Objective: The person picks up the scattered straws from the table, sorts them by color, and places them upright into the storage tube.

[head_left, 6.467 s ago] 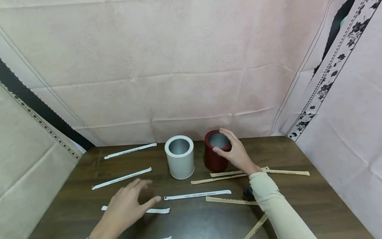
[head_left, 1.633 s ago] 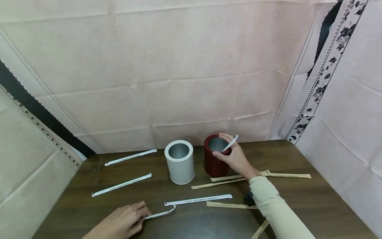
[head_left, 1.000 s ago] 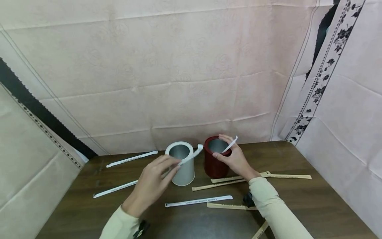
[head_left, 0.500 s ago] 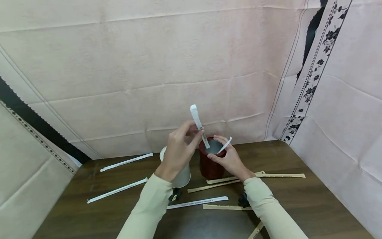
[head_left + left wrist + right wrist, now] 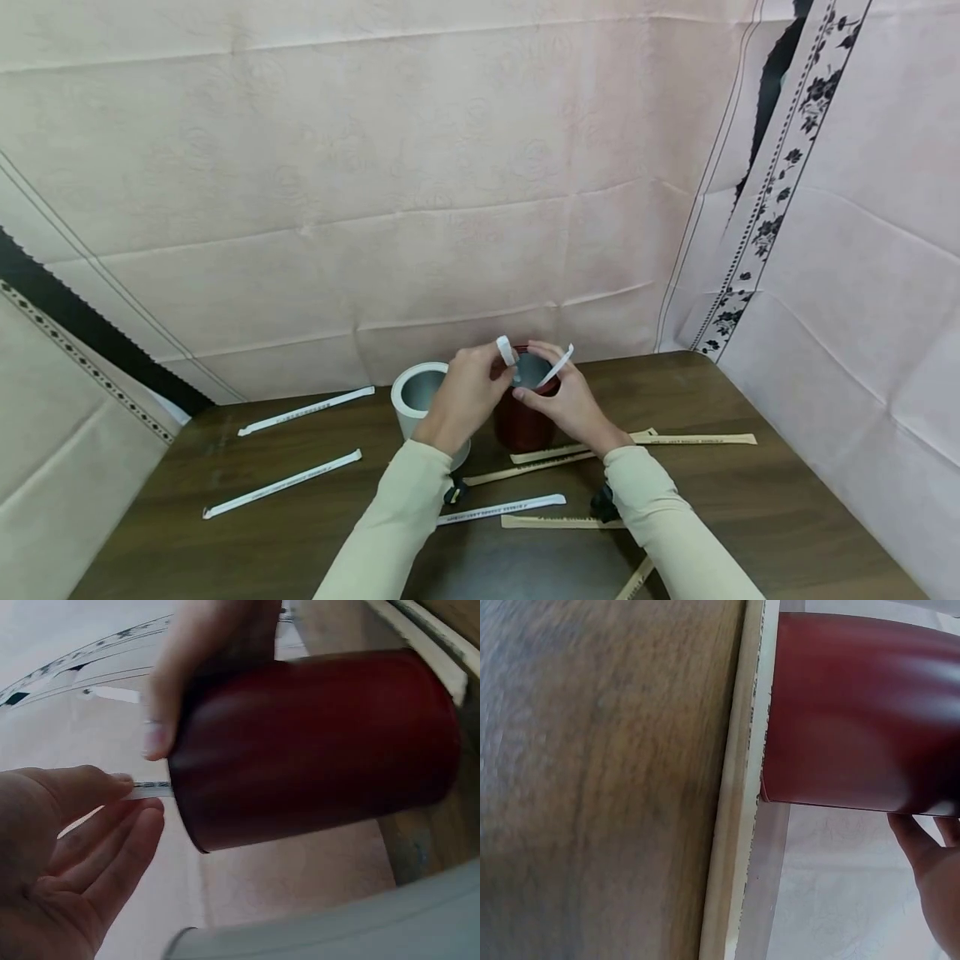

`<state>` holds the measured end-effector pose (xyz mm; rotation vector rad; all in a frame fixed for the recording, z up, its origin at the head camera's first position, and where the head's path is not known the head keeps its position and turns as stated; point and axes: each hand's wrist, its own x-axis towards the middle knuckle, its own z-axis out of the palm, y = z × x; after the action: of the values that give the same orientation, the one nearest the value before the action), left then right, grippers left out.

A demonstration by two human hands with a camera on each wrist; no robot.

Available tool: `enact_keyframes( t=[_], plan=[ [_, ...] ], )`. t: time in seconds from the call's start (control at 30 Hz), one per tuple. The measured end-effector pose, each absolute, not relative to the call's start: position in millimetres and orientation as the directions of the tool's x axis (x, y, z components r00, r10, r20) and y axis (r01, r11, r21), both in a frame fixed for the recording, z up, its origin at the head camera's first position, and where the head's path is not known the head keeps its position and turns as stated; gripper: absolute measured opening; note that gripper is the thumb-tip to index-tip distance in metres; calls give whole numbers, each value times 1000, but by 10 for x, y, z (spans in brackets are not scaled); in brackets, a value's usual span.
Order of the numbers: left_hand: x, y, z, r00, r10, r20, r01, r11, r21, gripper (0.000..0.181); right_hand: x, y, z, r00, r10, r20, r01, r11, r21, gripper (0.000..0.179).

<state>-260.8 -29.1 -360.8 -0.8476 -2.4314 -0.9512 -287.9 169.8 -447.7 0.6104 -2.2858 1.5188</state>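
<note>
My left hand [image 5: 461, 400] pinches a white paper-wrapped straw [image 5: 506, 350] between thumb and fingers over the mouth of a dark red can [image 5: 522, 427]. The straw's lower end passes inside the rim; in the left wrist view the printed wrapper [image 5: 152, 789] meets the can's mouth. My right hand [image 5: 567, 402] grips the red can at its upper edge, thumb on the near side and fingers on the far side. Another white wrapped straw [image 5: 558, 363] leans out of the can by that hand. A white can [image 5: 406, 422] stands just left, partly hidden behind my left hand.
White wrapped straws lie left, one at the back [image 5: 306, 410] and one nearer [image 5: 282, 483]; another [image 5: 510, 507] lies in front of the cans. Several tan wrapped straws [image 5: 697, 439] lie at the right. A pale cloth [image 5: 450, 208] hangs behind the wooden table [image 5: 225, 550].
My left hand has picked up a straw from the front of the table, raised it upright and lowered it into the red can. My right hand has kept its grip on the can.
</note>
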Motion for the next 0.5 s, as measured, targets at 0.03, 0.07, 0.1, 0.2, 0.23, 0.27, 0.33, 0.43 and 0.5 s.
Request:
enact_keyframes(
  t=[0.03, 0.07, 0.1, 0.2, 0.23, 0.27, 0.33, 0.43, 0.5],
  plan=[
    [-2607, -299, -3627, -744, 408, 529, 656, 593, 466, 8, -2879, 1696, -4480, -855, -168, 491, -518, 342, -784, 71],
    [-2601, -305, -3639, -749, 419, 512, 653, 600, 463, 9, -2878, 1695, -4482, -856, -168, 490, -516, 345, -784, 71],
    [-2595, -313, -3649, -753, 431, 496, 650, 602, 463, 10, -2878, 1694, -4482, -857, -169, 487, -514, 347, -784, 71],
    [-2556, -338, -3654, -763, 459, 456, 642, 622, 449, 15, -2880, 1686, -4481, -860, -171, 481, -510, 342, -789, 71],
    [-2540, -346, -3648, -763, 466, 447, 642, 625, 444, 18, -2880, 1683, -4478, -861, -170, 480, -508, 338, -792, 71],
    [-2520, -356, -3635, -765, 472, 439, 641, 627, 443, 21, -2880, 1683, -4477, -862, -169, 478, -506, 333, -796, 71],
    [-2475, -384, -3597, -766, 481, 427, 641, 624, 446, 29, -2883, 1681, -4473, -863, -169, 476, -505, 323, -801, 72],
    [-2391, -456, -3502, -765, 486, 423, 644, 604, 470, 36, -2889, 1691, -4465, -861, -171, 478, -508, 315, -802, 74],
    [-2328, -525, -3414, -766, 489, 417, 643, 595, 482, 35, -2889, 1709, -4448, -859, -172, 482, -511, 322, -797, 75]
  ],
)
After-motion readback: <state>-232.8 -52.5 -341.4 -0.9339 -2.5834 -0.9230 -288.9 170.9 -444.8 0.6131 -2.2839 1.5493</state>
